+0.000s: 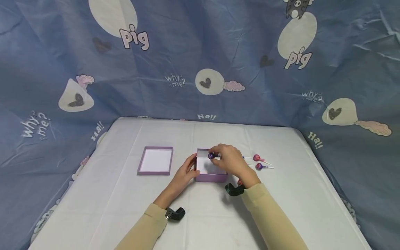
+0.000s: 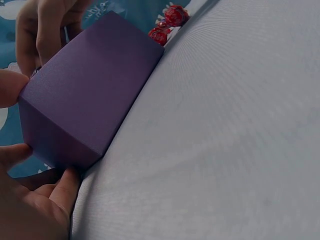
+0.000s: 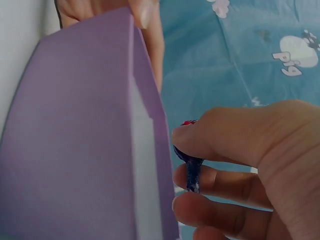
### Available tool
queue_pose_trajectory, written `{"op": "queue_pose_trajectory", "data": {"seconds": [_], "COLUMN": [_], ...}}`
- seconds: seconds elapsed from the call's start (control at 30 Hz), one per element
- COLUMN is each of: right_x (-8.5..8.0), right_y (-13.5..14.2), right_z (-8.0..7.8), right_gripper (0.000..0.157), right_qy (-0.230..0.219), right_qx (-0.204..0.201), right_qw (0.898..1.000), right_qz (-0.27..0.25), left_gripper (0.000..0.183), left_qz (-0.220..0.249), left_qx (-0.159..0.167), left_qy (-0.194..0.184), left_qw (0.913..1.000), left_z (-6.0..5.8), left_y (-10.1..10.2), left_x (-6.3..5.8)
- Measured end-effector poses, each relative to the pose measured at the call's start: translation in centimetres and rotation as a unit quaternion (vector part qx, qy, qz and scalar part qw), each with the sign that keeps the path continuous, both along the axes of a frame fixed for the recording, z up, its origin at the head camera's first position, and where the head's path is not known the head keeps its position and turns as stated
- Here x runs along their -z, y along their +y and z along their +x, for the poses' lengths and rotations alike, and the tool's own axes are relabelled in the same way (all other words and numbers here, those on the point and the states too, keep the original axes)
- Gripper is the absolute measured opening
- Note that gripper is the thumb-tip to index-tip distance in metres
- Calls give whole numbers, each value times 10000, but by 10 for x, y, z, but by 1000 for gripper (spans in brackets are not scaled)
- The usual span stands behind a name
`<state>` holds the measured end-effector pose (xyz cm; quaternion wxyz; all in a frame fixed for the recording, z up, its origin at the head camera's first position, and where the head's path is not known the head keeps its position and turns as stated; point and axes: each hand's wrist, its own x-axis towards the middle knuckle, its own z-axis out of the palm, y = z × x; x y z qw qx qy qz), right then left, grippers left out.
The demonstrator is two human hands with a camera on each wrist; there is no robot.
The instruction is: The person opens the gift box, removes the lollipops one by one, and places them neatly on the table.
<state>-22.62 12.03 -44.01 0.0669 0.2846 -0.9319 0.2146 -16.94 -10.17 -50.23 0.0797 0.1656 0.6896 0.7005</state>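
Observation:
An open purple box [image 1: 211,178] with a white inside stands on the table. My left hand [image 1: 184,172] holds it at the left side, the thumb at the front left corner and the fingers along the wall. Over the opening, my right hand [image 1: 231,159] pinches a lollipop [image 1: 211,156] in a dark blue-purple wrapper between thumb and fingers. In the right wrist view the lollipop's round head [image 3: 180,150] and twisted wrapper neck show beside the box rim, apart from it. Most of its stick is hidden by the hand.
A shallow purple lid [image 1: 155,173], white inside, lies left of the box. Right of the box lie a pink-red lollipop [image 1: 257,157] and a purple one [image 1: 259,166]. Another red lollipop [image 1: 239,182] is partly hidden by the right wrist. More sticks show behind that hand.

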Motion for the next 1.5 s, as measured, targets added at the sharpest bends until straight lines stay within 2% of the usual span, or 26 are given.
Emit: {"op": "queue_pose_trajectory", "data": {"seconds": [0.1,0.37,0.53,0.9,1.17,1.23,1.4,1.5], "right_x": [-4,-10,-11,-16,-19,-19,-18,-16], "right_y": [6,24,35,61,83,89,102,108], "right_z": [0,1,2,4,5,6,8,9], "right_gripper": [28,24,24,22,23,24,26,26], "right_qy": [-28,-92,-105,-287,-389,-434,-420,-400], "right_qx": [103,304,406,591,784,854,983,1017], "right_qw": [9999,9994,9989,9977,9959,9952,9942,9940], "right_qz": [28,-164,-207,-185,-206,-185,-92,-56], "left_gripper": [72,72,72,71,71,71,71,72], "left_qz": [-82,-73,-112,19,-72,-76,-39,-2], "left_qx": [-53,-261,-303,-216,-173,-135,-58,-17], "left_qy": [-36,17,55,194,58,-4,-109,-76], "left_qw": [9999,9996,9995,9996,9998,9999,9999,10000], "left_z": [0,-12,-12,-12,-15,-14,-5,-2], "left_y": [0,-1,-1,-1,0,0,1,2], "left_x": [-1,27,30,28,25,22,4,0]}}
